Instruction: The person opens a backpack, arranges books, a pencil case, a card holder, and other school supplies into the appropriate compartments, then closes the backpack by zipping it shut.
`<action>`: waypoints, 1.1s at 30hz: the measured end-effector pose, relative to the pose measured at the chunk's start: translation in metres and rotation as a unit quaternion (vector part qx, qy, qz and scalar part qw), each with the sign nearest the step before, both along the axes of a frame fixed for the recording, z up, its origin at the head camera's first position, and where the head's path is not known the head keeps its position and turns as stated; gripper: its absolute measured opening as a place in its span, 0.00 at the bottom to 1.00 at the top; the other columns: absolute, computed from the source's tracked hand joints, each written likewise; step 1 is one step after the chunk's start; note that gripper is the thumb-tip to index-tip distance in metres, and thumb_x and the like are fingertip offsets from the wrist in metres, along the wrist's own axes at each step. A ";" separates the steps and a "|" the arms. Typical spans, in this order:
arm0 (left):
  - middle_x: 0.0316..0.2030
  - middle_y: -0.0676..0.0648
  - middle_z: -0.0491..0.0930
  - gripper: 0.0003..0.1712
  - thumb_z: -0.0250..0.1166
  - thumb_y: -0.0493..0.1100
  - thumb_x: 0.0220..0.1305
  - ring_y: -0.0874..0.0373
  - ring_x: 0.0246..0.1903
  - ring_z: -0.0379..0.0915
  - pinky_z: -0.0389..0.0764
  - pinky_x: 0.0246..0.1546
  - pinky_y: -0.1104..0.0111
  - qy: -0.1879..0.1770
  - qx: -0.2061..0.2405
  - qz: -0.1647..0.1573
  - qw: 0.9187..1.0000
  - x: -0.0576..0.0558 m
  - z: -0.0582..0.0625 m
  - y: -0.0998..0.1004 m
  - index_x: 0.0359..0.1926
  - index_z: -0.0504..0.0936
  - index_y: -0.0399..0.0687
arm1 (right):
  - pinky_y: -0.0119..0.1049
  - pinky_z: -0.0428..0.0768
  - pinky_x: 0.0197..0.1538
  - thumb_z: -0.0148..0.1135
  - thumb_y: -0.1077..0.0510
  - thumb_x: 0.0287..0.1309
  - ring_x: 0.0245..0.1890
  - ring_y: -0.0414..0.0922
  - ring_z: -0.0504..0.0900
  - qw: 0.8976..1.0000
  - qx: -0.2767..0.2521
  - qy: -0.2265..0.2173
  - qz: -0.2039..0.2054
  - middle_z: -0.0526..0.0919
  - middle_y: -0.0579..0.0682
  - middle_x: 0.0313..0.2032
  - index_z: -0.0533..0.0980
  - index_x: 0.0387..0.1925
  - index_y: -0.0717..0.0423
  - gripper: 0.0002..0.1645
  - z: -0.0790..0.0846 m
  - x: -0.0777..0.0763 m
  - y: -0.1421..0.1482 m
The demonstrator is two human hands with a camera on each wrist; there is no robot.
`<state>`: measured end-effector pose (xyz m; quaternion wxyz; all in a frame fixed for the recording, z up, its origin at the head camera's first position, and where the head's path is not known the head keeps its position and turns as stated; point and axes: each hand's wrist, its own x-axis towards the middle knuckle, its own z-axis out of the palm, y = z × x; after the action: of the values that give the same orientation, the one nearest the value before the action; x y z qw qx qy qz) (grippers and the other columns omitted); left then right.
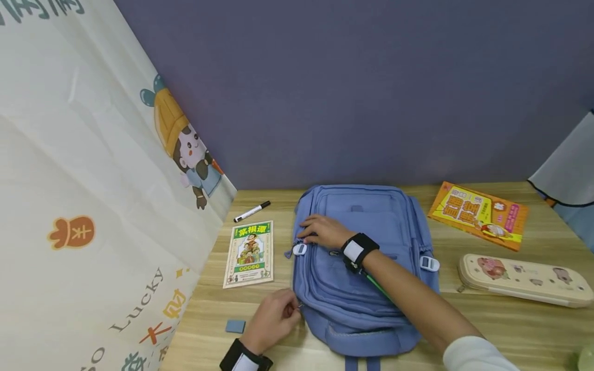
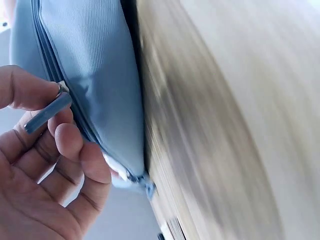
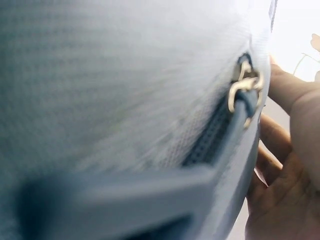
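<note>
A blue backpack lies on the wooden table, its top handle toward me. My left hand is at its lower left side, thumb and fingertips pinching a zipper pull. In the left wrist view the zipper runs along the bag's side above that hand. My right hand reaches across the bag and rests on its left edge, fingers loosely bent over the fabric near a white buckle. The right wrist view shows a metal zipper slider on a front pocket beside those fingers.
Left of the bag lie a green-and-cream booklet, a marker and a small blue eraser-like block. To its right are an orange book and a cream pencil case. A dark partition stands behind the table.
</note>
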<state>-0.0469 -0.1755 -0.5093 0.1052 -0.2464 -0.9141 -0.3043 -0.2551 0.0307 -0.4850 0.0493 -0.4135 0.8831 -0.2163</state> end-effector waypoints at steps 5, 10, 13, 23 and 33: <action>0.24 0.59 0.72 0.14 0.70 0.31 0.50 0.75 0.27 0.63 0.67 0.28 0.82 -0.008 0.007 -0.036 0.999 0.001 0.004 0.011 0.27 0.76 0.55 | 0.57 0.72 0.74 0.66 0.51 0.74 0.76 0.57 0.70 1.000 0.014 0.016 0.011 0.78 0.55 0.72 0.86 0.61 0.47 0.19 0.004 0.001 0.004; 0.26 0.60 0.76 0.11 0.71 0.34 0.55 0.74 0.27 0.67 0.69 0.29 0.82 -0.034 -0.021 -0.046 0.998 -0.001 0.017 0.012 0.29 0.80 0.56 | 0.53 0.77 0.70 0.66 0.50 0.74 0.70 0.54 0.78 0.999 0.028 0.028 0.032 0.82 0.55 0.68 0.85 0.63 0.50 0.20 0.032 0.021 0.014; 0.28 0.61 0.78 0.10 0.73 0.36 0.57 0.73 0.28 0.70 0.70 0.30 0.81 -0.028 -0.035 -0.046 0.998 -0.003 0.028 0.007 0.30 0.82 0.56 | 0.41 0.85 0.57 0.66 0.49 0.74 0.53 0.42 0.87 0.998 0.015 0.005 0.060 0.89 0.47 0.57 0.86 0.60 0.50 0.19 0.056 0.051 0.018; 0.25 0.59 0.77 0.08 0.71 0.37 0.66 0.75 0.25 0.67 0.71 0.25 0.79 -0.122 0.029 -0.089 0.988 -0.016 0.037 -0.005 0.30 0.82 0.52 | 0.24 0.62 0.19 0.79 0.31 0.53 0.16 0.27 0.65 0.994 0.057 0.001 0.090 0.68 0.30 0.17 0.79 0.41 0.40 0.26 0.045 0.143 0.006; 0.34 0.54 0.87 0.07 0.71 0.34 0.66 0.71 0.33 0.76 0.81 0.32 0.71 -0.109 0.062 -0.133 0.983 -0.029 0.044 -0.024 0.39 0.88 0.51 | 0.25 0.61 0.19 0.77 0.50 0.56 0.16 0.29 0.66 0.993 0.053 0.078 0.072 0.73 0.34 0.18 0.75 0.32 0.42 0.15 0.037 0.154 -0.002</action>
<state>-0.0760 -0.1996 -0.4649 -0.0217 -0.3241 -0.8586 -0.3967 -0.1012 0.0286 -0.4479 0.0171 -0.4883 0.8625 -0.1320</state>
